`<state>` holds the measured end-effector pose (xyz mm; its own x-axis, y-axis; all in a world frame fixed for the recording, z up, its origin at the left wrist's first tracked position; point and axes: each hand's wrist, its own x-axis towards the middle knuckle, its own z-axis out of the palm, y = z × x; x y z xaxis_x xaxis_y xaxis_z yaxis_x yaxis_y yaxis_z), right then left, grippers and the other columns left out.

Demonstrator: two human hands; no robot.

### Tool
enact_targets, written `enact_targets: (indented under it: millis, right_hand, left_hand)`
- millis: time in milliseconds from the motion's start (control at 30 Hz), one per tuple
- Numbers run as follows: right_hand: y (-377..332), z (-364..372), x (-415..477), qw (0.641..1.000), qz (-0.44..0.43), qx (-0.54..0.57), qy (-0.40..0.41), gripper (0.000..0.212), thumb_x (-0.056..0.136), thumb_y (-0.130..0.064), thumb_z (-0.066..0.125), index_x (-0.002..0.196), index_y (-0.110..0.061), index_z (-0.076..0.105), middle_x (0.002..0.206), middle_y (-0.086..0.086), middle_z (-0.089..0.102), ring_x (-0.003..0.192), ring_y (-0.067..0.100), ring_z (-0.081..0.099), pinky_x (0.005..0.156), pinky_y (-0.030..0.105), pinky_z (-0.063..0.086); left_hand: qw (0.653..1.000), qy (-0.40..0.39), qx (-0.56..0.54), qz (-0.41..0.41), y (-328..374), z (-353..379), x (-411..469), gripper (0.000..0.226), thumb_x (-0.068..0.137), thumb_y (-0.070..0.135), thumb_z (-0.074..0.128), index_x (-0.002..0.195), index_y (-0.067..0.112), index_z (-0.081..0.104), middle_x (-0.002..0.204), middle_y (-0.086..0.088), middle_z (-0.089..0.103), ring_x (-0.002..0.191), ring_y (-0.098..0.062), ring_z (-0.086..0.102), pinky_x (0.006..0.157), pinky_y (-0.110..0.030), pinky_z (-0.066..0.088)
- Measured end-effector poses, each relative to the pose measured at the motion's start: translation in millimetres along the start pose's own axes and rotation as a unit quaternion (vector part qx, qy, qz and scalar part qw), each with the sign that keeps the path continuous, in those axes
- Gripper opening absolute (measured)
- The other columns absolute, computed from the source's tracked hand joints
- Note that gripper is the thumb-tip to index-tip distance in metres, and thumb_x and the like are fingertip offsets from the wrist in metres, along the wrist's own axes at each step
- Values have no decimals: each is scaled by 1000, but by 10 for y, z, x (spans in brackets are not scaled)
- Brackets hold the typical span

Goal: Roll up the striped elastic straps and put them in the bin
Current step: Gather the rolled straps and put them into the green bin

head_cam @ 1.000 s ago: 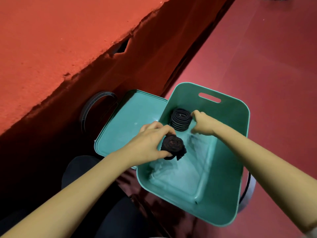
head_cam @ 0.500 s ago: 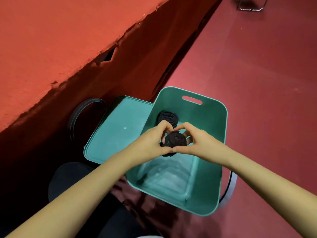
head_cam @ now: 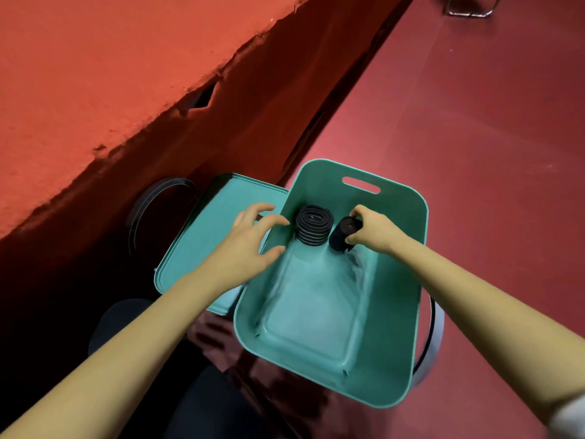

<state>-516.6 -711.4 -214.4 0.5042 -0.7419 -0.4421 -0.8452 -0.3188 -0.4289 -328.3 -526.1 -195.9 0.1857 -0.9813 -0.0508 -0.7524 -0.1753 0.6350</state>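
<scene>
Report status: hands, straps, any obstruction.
Left hand open, over bin rim. Right hand pinching dark strap roll beside striped strap roll, bin's far end. Nothing blocking.

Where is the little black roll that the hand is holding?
In the head view the black roll is inside the teal bin at its far end, pinched by the right hand, just right of the striped roll.

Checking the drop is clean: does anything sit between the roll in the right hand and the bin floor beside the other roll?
Nothing visible does. The right hand pinches the dark roll inside the teal bin, close beside the striped roll, with bare floor nearer the camera. The left hand hovers open at the left rim.
</scene>
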Motion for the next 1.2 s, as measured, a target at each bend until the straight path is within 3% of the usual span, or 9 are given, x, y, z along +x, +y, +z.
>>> enact_targets:
  millis: [300,567,700,833,933,1067,1200]
  right_hand:
    - [26,299,318,996,68,25,48,43,81,-5,66,121,-3,49,113,21,61,100,36,57,70,32,41]
    - [119,363,313,986,54,119,100,47,80,-10,72,123,-9,54,117,14,62,92,25,55,70,25,37]
    - [81,402,298,980,72,151,110,47,81,-12,72,124,-12,53,122,19,47,87,28,50,80,34,48]
    - [83,396,285,977,74,165,116,46,82,-6,71,124,-11,52,125,18,44,87,22,41,72,19,33]
    - [74,400,257,980,76,155,100,52,83,-7,71,129,-13,47,126,18,42,87,25,44,74,22,35]
    - [67,403,232,984,79,138,76,60,81,-7,72,131,-15,41,125,19,41,87,32,52,79,37,50]
    - [86,370,204,988,59,121,75,64,80,-7,73,133,-14,36,126,20,48,91,37,59,69,32,43]
  left_hand:
    - [999,-9,-41,14,-77,22,50,42,89,16,64,128,29,54,123,12,36,117,-3,31,90,7,9]
    - [996,-13,-90,4,-105,57,80,43,87,18,68,121,38,51,124,13,36,114,-3,39,95,-3,21]
    - [995,-15,-97,2,-108,61,86,43,88,18,67,120,41,49,125,14,36,115,-5,41,98,-12,25]
    - [995,-18,-98,2,-114,53,73,44,88,19,67,118,44,47,125,14,37,113,-4,40,98,-14,26]
    - [995,-13,-98,1,-117,58,74,43,88,19,67,120,42,49,125,13,37,112,-3,41,98,-14,26]
    - [996,-16,-90,-1,-109,59,72,42,88,20,67,124,36,52,124,13,37,110,-4,40,98,-17,27]
    - [997,-20,-78,-3,-101,48,74,43,87,21,67,125,34,52,124,12,38,115,-6,41,101,-19,28]
